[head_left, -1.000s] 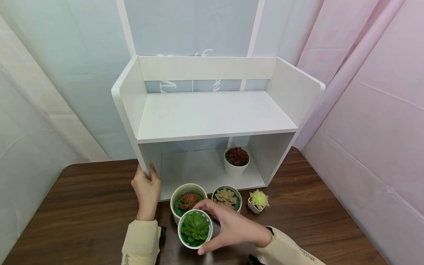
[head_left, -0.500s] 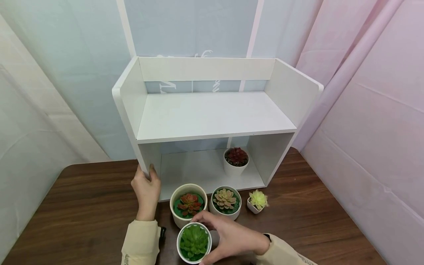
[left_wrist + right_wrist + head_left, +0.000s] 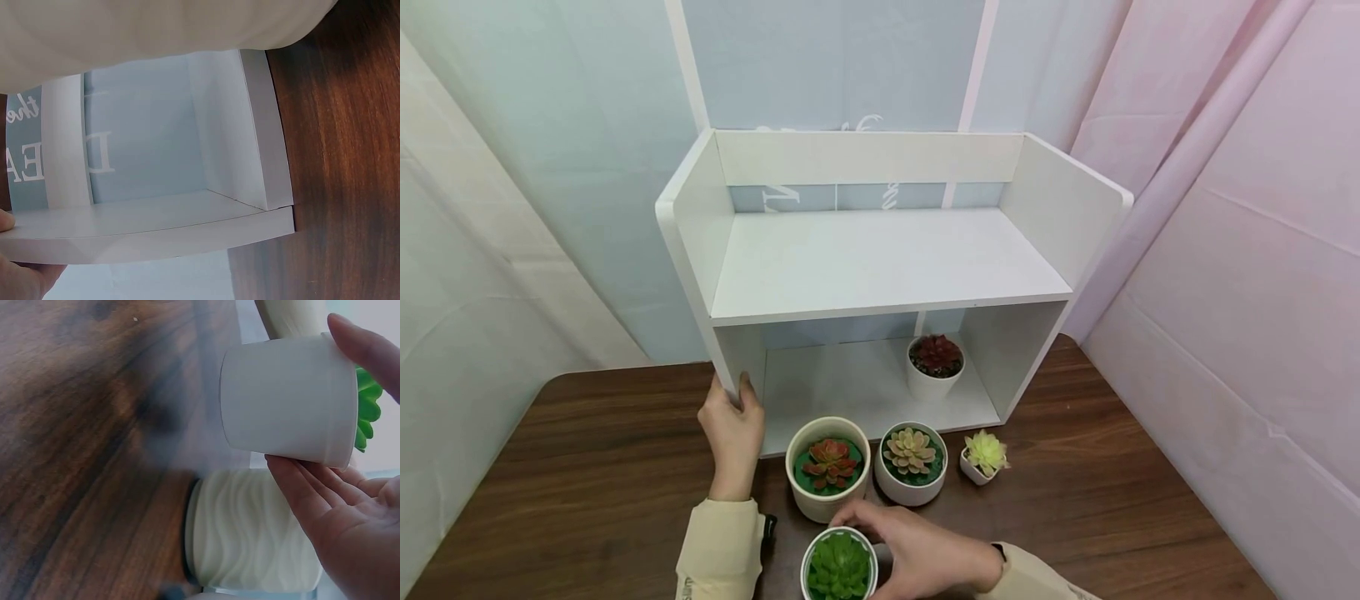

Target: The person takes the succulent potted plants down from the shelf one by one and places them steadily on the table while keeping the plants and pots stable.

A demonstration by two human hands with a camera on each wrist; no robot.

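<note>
In the head view, my right hand (image 3: 917, 546) holds a small white pot (image 3: 287, 400) with a green succulent (image 3: 839, 567), thumb and fingers on opposite sides near its rim. The right wrist view shows the pot's base raised off the table. Beyond it stands a larger cream pot (image 3: 828, 500) with wavy ridges and a red succulent (image 3: 830, 463). My left hand (image 3: 732, 429) grips the front edge of the left side panel (image 3: 144, 240) of a white two-tier shelf (image 3: 891, 258), thumb on the inner face.
A white pot with a dark red succulent (image 3: 936, 367) stands on the lower tier, right side. Before the shelf are a round pot with a pinkish-beige succulent (image 3: 910, 467) and a tiny pot with a yellow-green one (image 3: 983, 457). The brown wooden table (image 3: 580, 475) extends to both sides.
My right hand has drawn the green succulent's pot toward me, away from the cream pot, uncovering the red and beige succulents. The left hand has stayed on the shelf panel.
</note>
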